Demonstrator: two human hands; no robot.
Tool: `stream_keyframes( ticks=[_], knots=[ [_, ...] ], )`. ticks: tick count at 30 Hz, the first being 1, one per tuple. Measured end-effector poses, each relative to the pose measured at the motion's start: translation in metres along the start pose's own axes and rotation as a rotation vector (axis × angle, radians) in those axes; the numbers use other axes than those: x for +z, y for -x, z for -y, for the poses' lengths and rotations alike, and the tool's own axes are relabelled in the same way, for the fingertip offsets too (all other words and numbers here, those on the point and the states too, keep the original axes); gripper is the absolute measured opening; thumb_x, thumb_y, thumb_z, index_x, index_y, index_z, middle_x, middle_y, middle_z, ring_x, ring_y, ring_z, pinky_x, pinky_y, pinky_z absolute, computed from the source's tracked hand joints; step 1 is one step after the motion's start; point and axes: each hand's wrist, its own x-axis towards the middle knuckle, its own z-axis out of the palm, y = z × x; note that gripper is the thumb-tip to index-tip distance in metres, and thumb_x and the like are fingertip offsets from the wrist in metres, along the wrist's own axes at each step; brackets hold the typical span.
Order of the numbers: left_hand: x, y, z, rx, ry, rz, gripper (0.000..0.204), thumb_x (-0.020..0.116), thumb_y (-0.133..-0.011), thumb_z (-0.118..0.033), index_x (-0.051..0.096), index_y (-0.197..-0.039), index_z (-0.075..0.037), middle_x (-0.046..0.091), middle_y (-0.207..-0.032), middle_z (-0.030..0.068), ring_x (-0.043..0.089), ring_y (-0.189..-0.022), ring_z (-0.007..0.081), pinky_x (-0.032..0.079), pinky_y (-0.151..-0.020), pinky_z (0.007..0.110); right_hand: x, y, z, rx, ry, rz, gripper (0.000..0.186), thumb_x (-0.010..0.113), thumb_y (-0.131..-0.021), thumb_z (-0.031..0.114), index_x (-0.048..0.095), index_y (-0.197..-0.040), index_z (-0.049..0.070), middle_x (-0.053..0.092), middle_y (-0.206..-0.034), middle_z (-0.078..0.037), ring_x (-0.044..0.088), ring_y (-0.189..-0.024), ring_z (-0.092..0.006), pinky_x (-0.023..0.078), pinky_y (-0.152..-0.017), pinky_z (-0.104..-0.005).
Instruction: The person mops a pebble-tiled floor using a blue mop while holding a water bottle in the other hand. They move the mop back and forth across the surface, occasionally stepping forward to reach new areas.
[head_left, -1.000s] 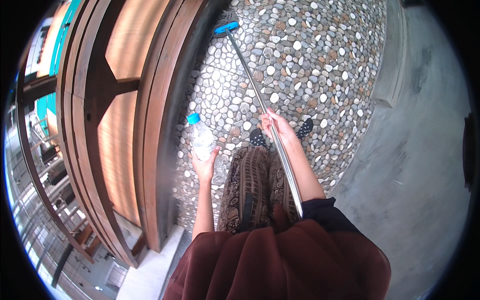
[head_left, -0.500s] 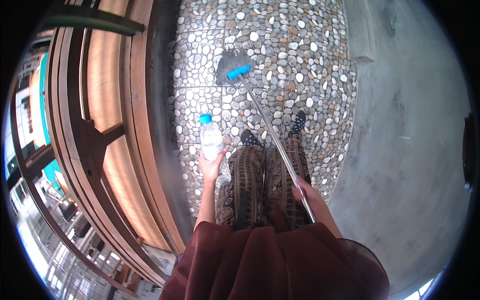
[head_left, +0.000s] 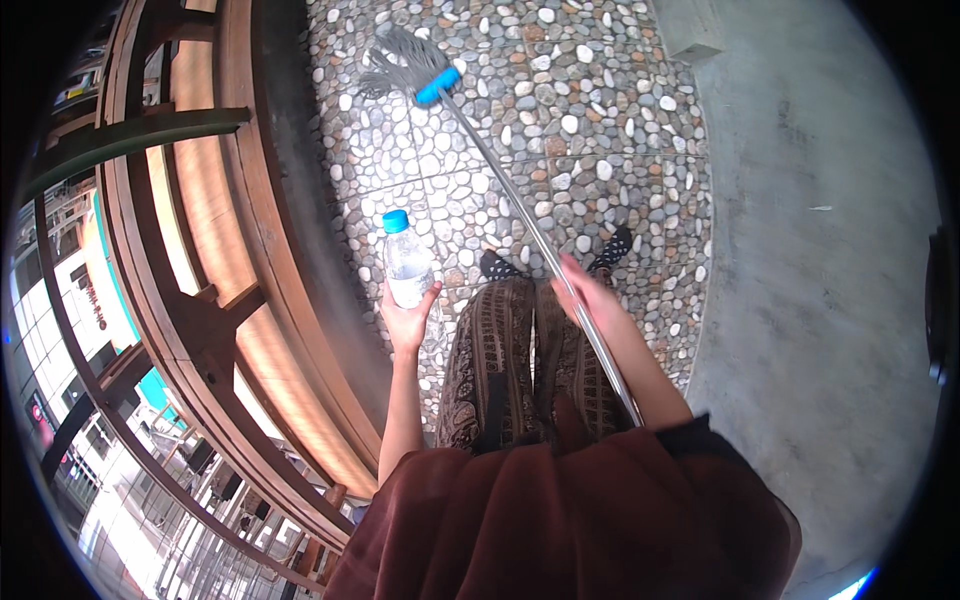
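Observation:
A clear plastic bottle with a blue cap [head_left: 408,262] is upright in my left hand [head_left: 405,318], whose fingers wrap round its lower part. My right hand [head_left: 588,293] grips the metal handle of a mop [head_left: 515,200]. That handle slants from beside my right forearm up to a blue head piece [head_left: 437,86]. Grey mop strands [head_left: 402,64] fan out to the far left over the pebbled floor. Whether the strands press on the floor is hard to tell.
The floor is pebble tile [head_left: 560,120]. A wooden railing [head_left: 260,250] with brown beams runs along the left, and a lower level shows beyond it. At the right stands a smooth grey concrete wall [head_left: 800,300]. My feet in dotted socks [head_left: 612,248] are on the pebbles.
The mop head has moved farther away and to the left, its strands now spread out. My right hand is farther forward. The bottle in my left hand has shifted slightly left.

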Motion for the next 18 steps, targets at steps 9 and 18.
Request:
stream_keyframes(
  ticks=[9, 18],
  knots=[
    [0.100, 0.018, -0.029, -0.047, 0.177, 0.106, 0.044, 0.073, -0.063, -0.011, 0.051, -0.099, 0.002, 0.060, -0.084, 0.0069, 0.055, -0.073, 0.0122, 0.044, -0.069, 0.026, -0.076, 0.186, 0.002, 0.188, -0.081, -0.163, 0.042, 0.034, -0.092, 0.030, 0.026, -0.131, 0.015, 0.032, -0.058, 0.004, 0.030, -0.037, -0.0031, 0.027, -0.032, -0.0150],
    [0.159, 0.041, -0.051, -0.068, 0.239, 0.037, 0.042, 0.073, -0.065, -0.009, 0.050, -0.098, 0.001, 0.058, -0.087, 0.0066, 0.054, -0.076, 0.0123, 0.043, -0.070, 0.025, 0.023, -0.003, 0.123, 0.021, -0.571, 0.218, 0.030, 0.049, -0.085, 0.013, 0.041, -0.110, -0.002, 0.046, -0.057, 0.002, 0.047, -0.047, -0.0075, 0.044, -0.043, -0.0183]
  ],
)
